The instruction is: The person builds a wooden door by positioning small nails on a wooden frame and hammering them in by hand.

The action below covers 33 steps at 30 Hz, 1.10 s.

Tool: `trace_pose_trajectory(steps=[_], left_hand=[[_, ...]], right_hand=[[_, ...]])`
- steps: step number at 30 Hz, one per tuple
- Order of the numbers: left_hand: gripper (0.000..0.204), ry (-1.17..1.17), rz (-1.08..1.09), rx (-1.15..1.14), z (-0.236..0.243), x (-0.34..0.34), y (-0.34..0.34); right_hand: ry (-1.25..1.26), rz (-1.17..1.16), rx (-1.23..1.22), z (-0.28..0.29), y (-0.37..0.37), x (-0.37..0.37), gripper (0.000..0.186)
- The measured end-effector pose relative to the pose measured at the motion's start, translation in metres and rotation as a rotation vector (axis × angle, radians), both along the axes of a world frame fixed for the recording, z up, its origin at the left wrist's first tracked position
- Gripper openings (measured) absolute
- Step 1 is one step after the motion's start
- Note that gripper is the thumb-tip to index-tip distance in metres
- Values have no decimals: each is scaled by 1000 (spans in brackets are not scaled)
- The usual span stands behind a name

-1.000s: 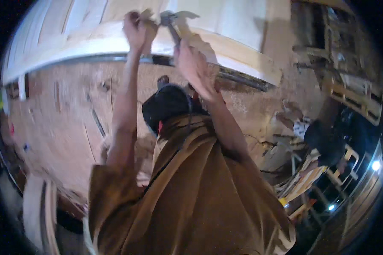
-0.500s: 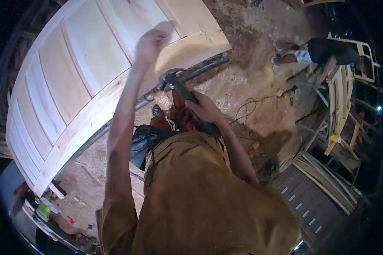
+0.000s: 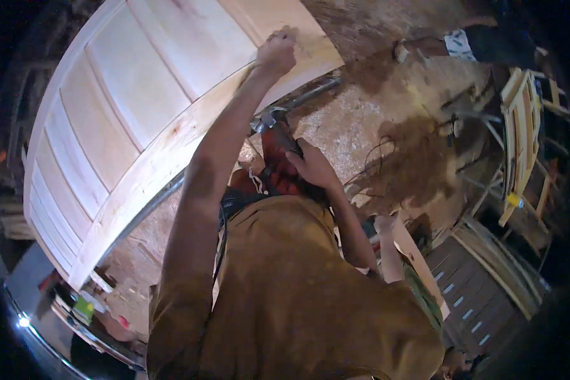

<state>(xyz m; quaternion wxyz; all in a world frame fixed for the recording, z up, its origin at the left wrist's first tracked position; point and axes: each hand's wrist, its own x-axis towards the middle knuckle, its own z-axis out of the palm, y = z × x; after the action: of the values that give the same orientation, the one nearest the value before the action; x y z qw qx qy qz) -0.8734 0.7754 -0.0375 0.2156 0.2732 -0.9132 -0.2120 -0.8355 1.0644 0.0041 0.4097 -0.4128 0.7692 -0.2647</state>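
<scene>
Brown floor point(image 3: 345, 120) center-right, wooden panel point(image 3: 152, 69) upper left. I see left hand point(image 3: 277, 54) top center, fingers curled, can't tell if gripping; right hand point(image 3: 315, 166) mid-frame, wrapped round hammer point(image 3: 284, 134).

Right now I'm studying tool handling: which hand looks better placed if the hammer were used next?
Right, probably: the right hand grips the hammer by its handle. The left hand is over the wooden panel, away from the hammer; whether it holds anything is unclear.
</scene>
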Motion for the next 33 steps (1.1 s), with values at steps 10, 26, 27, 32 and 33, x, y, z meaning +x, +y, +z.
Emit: trace_pose_trajectory(steps=[10, 26, 27, 32, 33], left_hand=[[31, -151, 146, -111, -12, 6, -9], [40, 40, 303, 331, -53, 390, -10], [36, -208, 238, -53, -39, 373, -3], [20, -71, 277, 65, -17, 327, 17], [19, -8, 321, 46, -20, 320, 19]], right_hand=[[40, 149, 18, -3, -11, 30, 51], [-90, 63, 38, 53, -21, 4, 44], [78, 45, -18, 50, -10, 2, 39], [44, 52, -27, 40, -4, 12, 36], [53, 27, -39, 45, -3, 15, 32]])
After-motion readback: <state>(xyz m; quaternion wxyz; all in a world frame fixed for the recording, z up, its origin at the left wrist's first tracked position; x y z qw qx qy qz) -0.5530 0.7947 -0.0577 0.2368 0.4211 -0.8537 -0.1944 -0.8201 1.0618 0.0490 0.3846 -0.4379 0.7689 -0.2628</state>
